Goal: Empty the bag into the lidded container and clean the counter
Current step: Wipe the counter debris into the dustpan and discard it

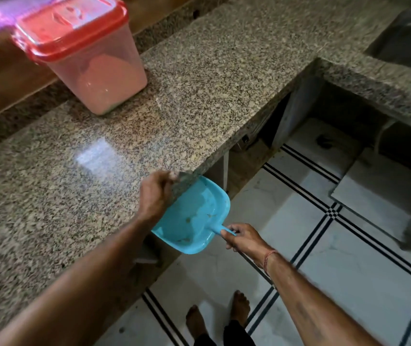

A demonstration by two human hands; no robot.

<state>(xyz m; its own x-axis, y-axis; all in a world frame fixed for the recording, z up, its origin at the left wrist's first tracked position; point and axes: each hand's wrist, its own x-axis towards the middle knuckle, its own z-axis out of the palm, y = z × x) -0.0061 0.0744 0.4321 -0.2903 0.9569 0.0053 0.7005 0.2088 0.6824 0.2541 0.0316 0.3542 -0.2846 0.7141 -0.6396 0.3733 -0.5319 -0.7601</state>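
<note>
A clear container (92,71) with a red lid closed on it stands at the back left of the granite counter (199,96), holding pale powder. My right hand (240,237) grips the handle of a blue dustpan (194,216), held just below the counter's front edge. A few crumbs lie in the pan. My left hand (157,193) rests on the counter edge right above the pan, fingers together at the rim; the frame is blurred there. No bag is in view.
The counter turns a corner at the right, with a dark sink (409,38) at the far right. Below are open cabinet bays and a white tiled floor (324,258) with black lines. My bare feet stand near the bottom of the view.
</note>
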